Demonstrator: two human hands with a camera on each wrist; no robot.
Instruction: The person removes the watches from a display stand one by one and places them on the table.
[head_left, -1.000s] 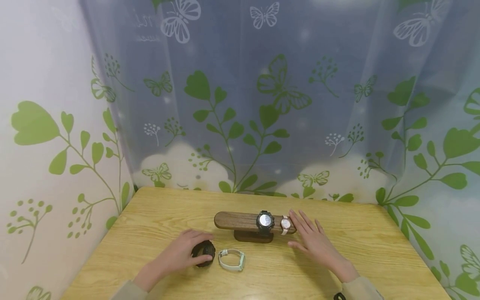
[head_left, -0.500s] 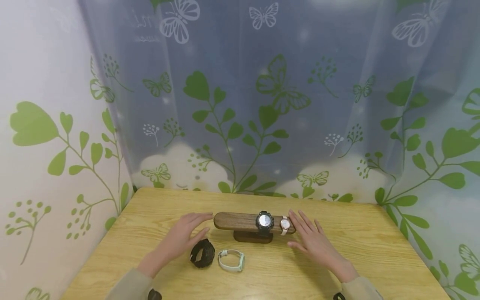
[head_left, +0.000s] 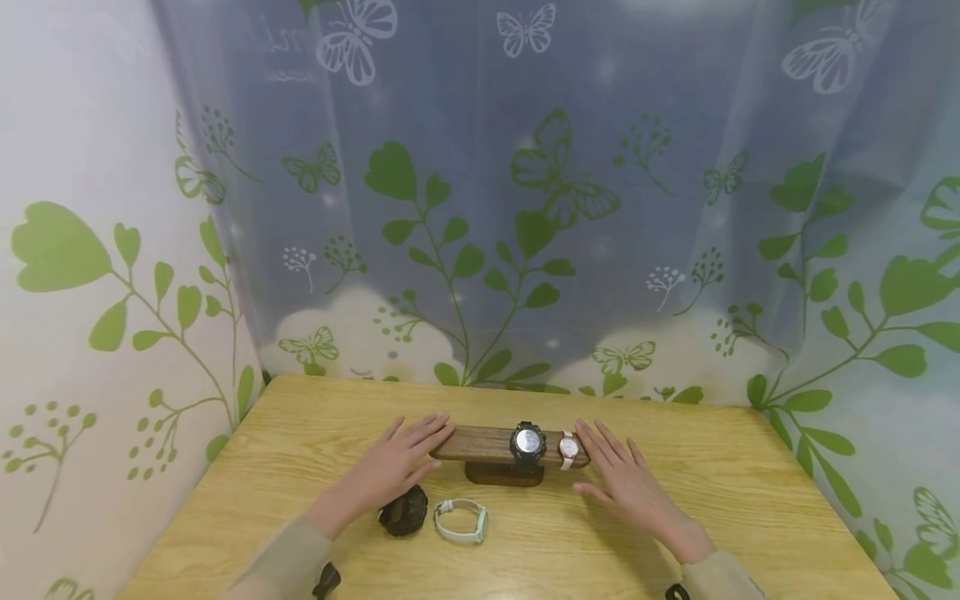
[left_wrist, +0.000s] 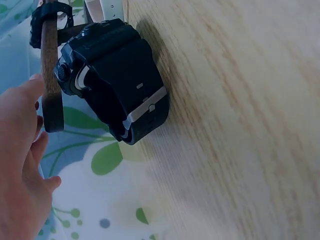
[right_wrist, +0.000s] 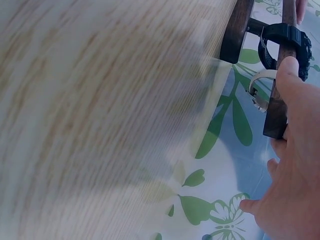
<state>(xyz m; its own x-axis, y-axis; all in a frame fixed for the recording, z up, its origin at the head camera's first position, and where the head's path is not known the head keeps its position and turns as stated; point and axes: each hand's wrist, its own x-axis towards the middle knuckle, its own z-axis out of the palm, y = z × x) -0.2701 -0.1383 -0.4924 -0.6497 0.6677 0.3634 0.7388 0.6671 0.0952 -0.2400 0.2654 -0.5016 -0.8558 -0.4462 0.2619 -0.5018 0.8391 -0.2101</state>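
A dark wooden watch stand (head_left: 472, 443) carries a black watch (head_left: 528, 442) and, nearer its right end, a small watch with a pale strap (head_left: 567, 448). My left hand (head_left: 386, 467) lies with extended fingers at the bar's left end; in the left wrist view the hand (left_wrist: 22, 160) is beside the bar (left_wrist: 52, 85). At the right end rests my right hand (head_left: 633, 490), fingers spread; the right wrist view shows this hand (right_wrist: 300, 150) against the bar (right_wrist: 276, 117). Another black watch (head_left: 405, 510) stands on the table below my left hand, beside a mint-green watch (head_left: 461, 523).
The light wooden table (head_left: 570, 550) meets a patterned curtain (head_left: 480, 208) along its back edge, with patterned cloth at both sides. Dark wrist bands show at the sleeves (head_left: 285, 558) near the bottom of the head view.
My left hand has let go of the loose black watch and moved up and right to the stand's left end. My right hand has stayed at the right end.
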